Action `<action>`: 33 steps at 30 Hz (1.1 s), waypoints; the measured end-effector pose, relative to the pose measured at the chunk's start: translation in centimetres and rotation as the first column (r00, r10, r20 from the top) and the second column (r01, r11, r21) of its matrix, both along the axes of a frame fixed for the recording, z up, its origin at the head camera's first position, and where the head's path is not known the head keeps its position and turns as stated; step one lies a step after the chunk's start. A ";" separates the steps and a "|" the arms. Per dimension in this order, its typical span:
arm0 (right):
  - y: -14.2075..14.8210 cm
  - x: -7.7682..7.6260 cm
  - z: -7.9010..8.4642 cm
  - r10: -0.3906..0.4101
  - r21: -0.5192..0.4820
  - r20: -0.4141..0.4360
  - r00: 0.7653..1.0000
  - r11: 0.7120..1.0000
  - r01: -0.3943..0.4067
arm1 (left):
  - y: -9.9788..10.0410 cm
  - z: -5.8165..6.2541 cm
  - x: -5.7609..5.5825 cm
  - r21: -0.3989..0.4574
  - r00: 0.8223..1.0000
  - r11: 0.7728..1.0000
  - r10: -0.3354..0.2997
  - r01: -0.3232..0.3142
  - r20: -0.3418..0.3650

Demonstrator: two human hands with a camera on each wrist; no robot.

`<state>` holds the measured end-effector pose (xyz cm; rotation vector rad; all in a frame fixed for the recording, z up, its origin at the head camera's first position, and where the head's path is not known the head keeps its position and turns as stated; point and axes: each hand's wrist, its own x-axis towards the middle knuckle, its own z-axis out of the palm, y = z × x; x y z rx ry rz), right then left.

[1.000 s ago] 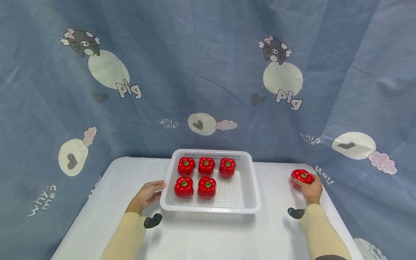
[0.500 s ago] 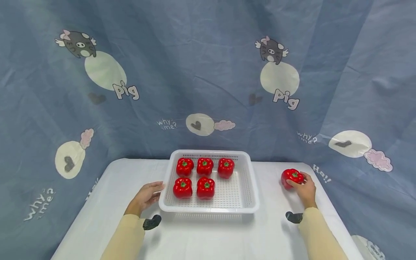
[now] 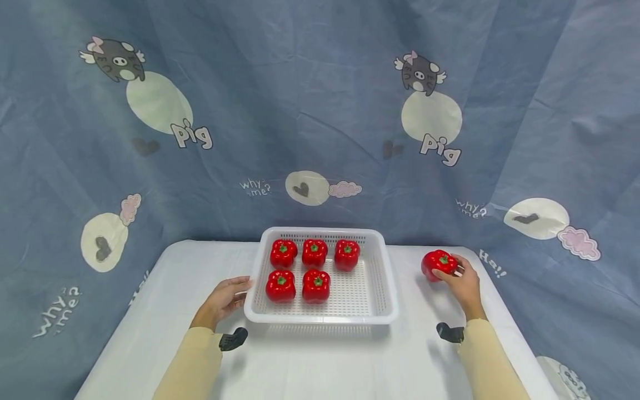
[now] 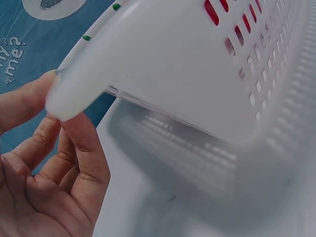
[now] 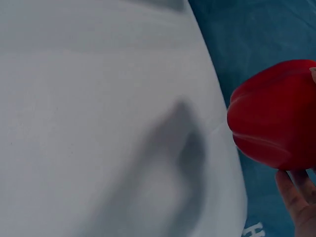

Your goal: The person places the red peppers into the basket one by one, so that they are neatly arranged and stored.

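A white plastic basket (image 3: 320, 320) with perforated walls stands mid-table, holding several red bell peppers (image 3: 315, 286) with green stem tops. Its right front part shows bare mesh. At the basket's left edge, my left hand (image 3: 223, 300) pinches the rim; the left wrist view shows thumb and fingers on either side of the rim (image 4: 74, 98). Over on the right, my right hand (image 3: 464, 283) grips another red bell pepper (image 3: 438, 264) between thumb and fingers. In the right wrist view this pepper (image 5: 276, 116) is above the table, and only some fingertips (image 5: 291, 195) show.
The white table (image 3: 320, 372) reaches back to a blue printed curtain (image 3: 320, 122). Its right edge runs close beside my right arm. Dark wrist-camera mounts (image 3: 233, 339) stick out from both sleeves.
My right hand has carried the pepper leftward, away from the table's right edge and nearer the basket. My left hand keeps its place on the rim. The head view has shifted slightly.
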<state>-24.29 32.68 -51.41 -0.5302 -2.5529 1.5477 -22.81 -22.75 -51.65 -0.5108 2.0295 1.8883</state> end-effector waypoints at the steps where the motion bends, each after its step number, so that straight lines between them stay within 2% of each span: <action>1: -0.1 0.0 0.2 0.013 -0.006 0.000 1.000 1.000 -0.013 | 0.0 0.0 0.0 0.001 1.000 1.000 0.002 -0.002 0.000; 8: -1.4 0.0 1.9 0.109 -0.026 -0.018 0.994 0.994 -0.109 | 0.0 0.3 0.2 0.008 1.000 1.000 0.005 -0.005 -0.005; 17: -2.5 0.2 3.3 0.227 -0.028 -0.038 0.973 0.973 -0.228 | -0.1 0.2 0.2 0.015 1.000 1.000 0.001 -0.001 -0.008; 25: -3.8 0.4 4.6 0.310 -0.016 -0.080 0.947 0.950 -0.312 | 0.0 0.1 0.0 0.020 1.000 1.000 -0.001 0.002 -0.009; 33: -5.2 0.4 5.4 0.388 -0.011 -0.140 0.911 0.919 -0.394 | 0.2 0.4 0.1 0.015 1.000 1.000 -0.010 0.011 -0.012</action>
